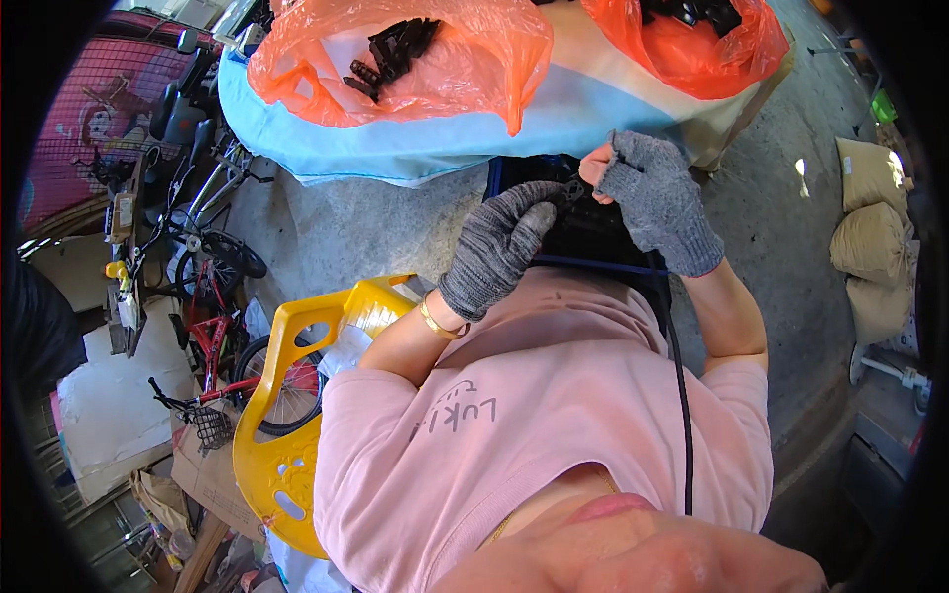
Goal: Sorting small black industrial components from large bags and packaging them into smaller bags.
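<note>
My left hand (501, 242), in a dark grey knitted glove, pinches a small black plastic part (570, 191) between thumb and fingers. Close beside it is my right hand (652, 193), in a grey glove with bare fingertips. Its fingers are curled in at the far end of the part; whether they grip it or something else is hidden. Below both hands sits a dark crate with a blue rim (565, 261), its contents mostly in shadow. Beyond the hands, an orange-red plastic bag (474, 74) holds several black pieces (397, 51).
A second orange-red bag (712, 74) with black pieces lies on the cloth-covered table (341, 153). A yellow plastic chair (259, 435) is at my left, with bicycles (210, 336) beyond. Stuffed sacks (872, 242) stand at the right. A black cable (682, 405) hangs down my front.
</note>
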`<action>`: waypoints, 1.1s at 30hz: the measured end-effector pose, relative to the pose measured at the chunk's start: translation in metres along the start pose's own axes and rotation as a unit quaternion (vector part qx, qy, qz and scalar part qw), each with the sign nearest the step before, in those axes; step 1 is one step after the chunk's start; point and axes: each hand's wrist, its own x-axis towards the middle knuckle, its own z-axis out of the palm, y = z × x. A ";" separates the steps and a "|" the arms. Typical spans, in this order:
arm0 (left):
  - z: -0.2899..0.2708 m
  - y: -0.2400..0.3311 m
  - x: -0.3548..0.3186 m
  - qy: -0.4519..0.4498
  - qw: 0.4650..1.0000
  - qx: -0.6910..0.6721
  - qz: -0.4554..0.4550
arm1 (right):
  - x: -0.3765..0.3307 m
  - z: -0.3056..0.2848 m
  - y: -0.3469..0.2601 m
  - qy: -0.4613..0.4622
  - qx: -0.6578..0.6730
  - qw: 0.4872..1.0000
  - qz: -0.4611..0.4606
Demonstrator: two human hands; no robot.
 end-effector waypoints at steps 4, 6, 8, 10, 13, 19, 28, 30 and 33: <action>-0.008 0.003 0.005 -0.028 0.998 0.027 -0.048 | -0.004 0.001 0.001 0.020 -0.107 0.993 -0.052; -0.010 0.006 0.006 -0.034 0.996 0.071 -0.036 | -0.003 0.000 0.001 0.009 -0.104 0.994 -0.034; -0.014 0.007 0.006 -0.046 0.996 0.065 -0.034 | -0.002 -0.002 0.001 -0.028 -0.067 0.997 -0.028; -0.017 0.008 0.008 -0.057 0.996 0.059 -0.032 | -0.002 -0.002 0.001 -0.029 -0.077 0.996 -0.032; -0.020 0.009 0.012 -0.077 0.992 0.065 -0.074 | -0.002 -0.003 0.002 -0.033 -0.105 0.993 -0.047; -0.015 0.005 0.012 -0.048 0.993 0.104 -0.036 | -0.003 0.002 0.007 -0.008 -0.126 0.985 -0.115; -0.002 -0.011 0.016 -0.113 0.993 0.031 0.023 | 0.003 0.011 -0.006 -0.091 -0.004 0.994 -0.058; 0.015 -0.013 0.011 -0.099 0.992 -0.007 0.072 | 0.007 0.025 0.005 -0.119 -0.012 0.981 -0.151; 0.016 -0.010 0.009 -0.090 0.982 0.088 0.144 | -0.005 0.028 0.003 -0.050 0.085 0.994 -0.049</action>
